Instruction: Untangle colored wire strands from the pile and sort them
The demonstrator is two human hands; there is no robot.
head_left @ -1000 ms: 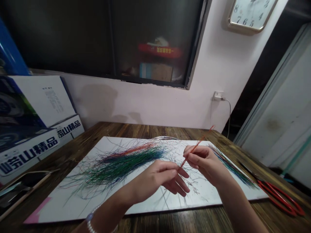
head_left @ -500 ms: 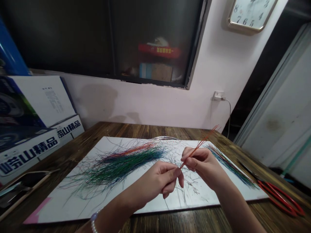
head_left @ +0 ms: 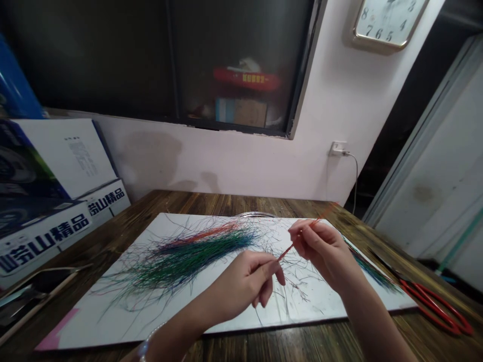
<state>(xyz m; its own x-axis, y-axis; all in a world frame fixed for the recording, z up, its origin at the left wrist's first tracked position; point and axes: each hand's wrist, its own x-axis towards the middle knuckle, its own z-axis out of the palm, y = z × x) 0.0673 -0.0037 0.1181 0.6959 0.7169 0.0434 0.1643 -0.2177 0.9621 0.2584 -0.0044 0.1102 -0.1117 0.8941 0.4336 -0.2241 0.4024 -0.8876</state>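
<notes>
Thin red wires (head_left: pixel 287 250), twisted together between my hands, run from one to the other above a white board (head_left: pixel 241 322). My left hand (head_left: pixel 256 279) pinches their lower end between thumb and forefinger. My right hand (head_left: pixel 320 251) is closed on them farther up, and their loose red ends stick out beyond it, blurred. To the left lies a big loose pile of green, blue and red wires (head_left: pixel 196 256). Partly behind my right arm is a narrower bundle of wires (head_left: pixel 372 269). Dark wire scraps (head_left: pixel 298 289) are scattered beneath my hands.
Red-handled scissors (head_left: pixel 437 306) rest at the board's right edge on the wooden table (head_left: pixel 188 198). A dark flat object with a pale rim (head_left: pixel 41 286) lies at the left, near printed boxes (head_left: pixel 64 226). Behind the table are a wall and a dark window.
My right hand has moved right and slightly up, away from the left, so a longer twisted stretch of red wire shows between them. My left hand stays nearly in place.
</notes>
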